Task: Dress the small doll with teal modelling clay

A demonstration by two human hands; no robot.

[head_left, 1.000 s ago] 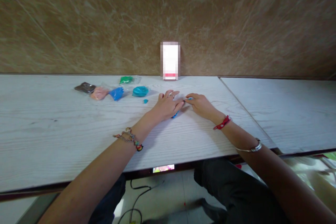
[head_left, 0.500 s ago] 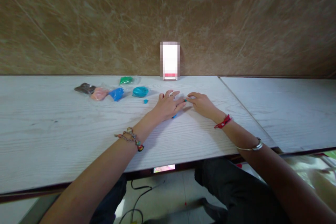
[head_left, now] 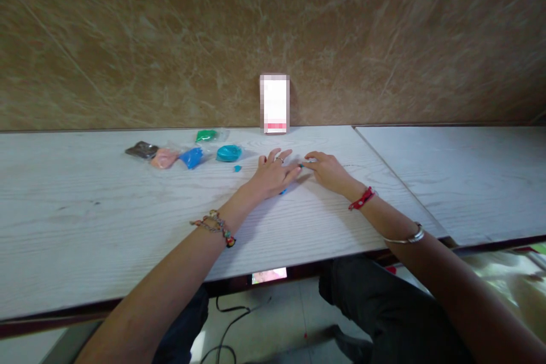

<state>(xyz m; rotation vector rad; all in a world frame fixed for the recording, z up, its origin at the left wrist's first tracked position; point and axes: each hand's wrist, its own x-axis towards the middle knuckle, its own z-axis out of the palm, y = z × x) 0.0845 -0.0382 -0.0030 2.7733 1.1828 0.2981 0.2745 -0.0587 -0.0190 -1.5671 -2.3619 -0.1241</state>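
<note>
The teal bit [head_left: 301, 165] lies right of the turquoise packet [head_left: 229, 153], between the fingertips of both hands, apparently touching each; neither is clearly nearer. The left hand [head_left: 273, 175], spread, is on the packet side; the right hand [head_left: 330, 173] is beyond, fingers bent, its pinch unclear. The bit's long axis is too small to tell.

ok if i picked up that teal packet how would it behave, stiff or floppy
The teal packet would probably give softly rather than stay stiff, since its filling looks like a smooth, dough-like lump. Its clear wrap, loose at one end, may flop or crinkle. It seems unlikely to roll if pushed, as it lies low and broad on the white table.
</note>
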